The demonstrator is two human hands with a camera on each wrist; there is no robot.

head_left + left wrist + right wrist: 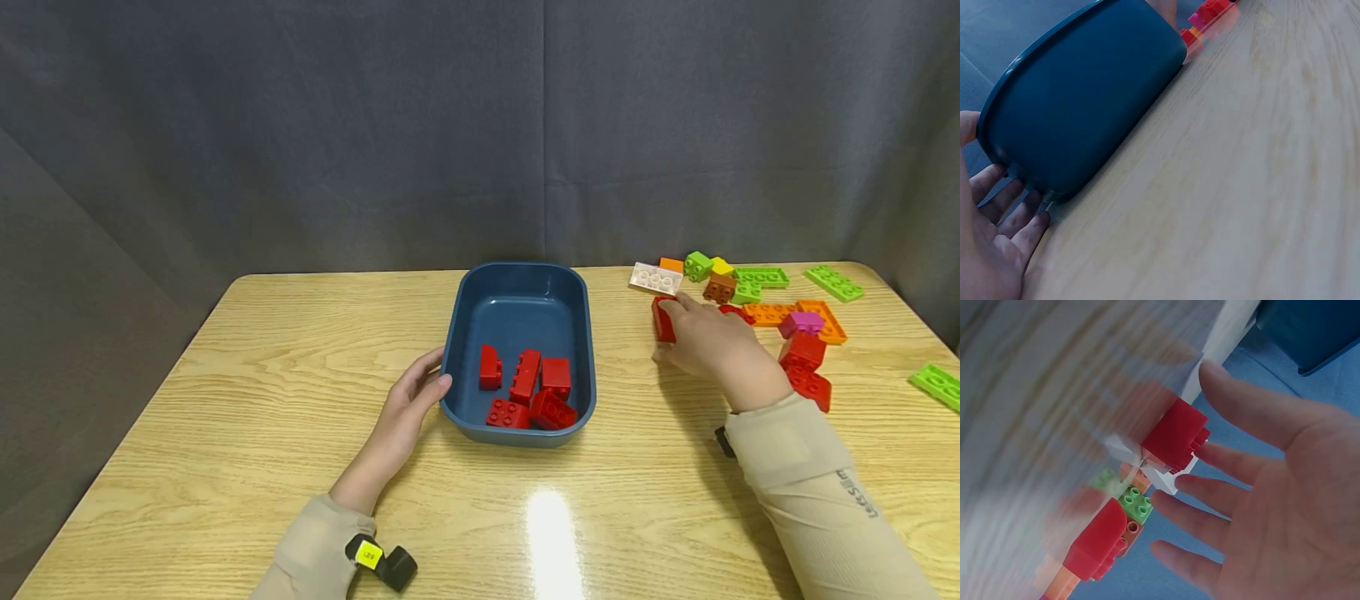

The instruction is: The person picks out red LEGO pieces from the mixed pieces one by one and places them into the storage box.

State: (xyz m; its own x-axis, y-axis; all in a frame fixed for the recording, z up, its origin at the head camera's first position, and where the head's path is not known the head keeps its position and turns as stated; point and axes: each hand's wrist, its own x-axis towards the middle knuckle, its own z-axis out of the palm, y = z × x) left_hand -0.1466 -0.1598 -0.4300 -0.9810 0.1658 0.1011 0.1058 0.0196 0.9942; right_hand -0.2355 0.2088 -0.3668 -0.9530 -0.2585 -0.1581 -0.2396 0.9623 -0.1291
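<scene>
A blue plastic bin [517,321] stands mid-table with several red toy bricks [508,414] in its near half. My left hand [405,408] rests at the bin's left side, thumb at the rim. In the left wrist view its fingers [1007,197] lie fairly straight against the outer wall. To the right, my right hand [708,342] reaches over a red brick [663,319]. The right wrist view shows the thumb spread away from that brick [1175,434], and the other fingertips close to its studded side.
Around the right hand lie a white plate [656,277], a brown brick [720,288], green plates [834,283], orange plates [768,314] and a magenta brick [801,323]. More red bricks [802,352] sit beyond the right wrist. A grey curtain [480,133] hangs behind the table [315,333].
</scene>
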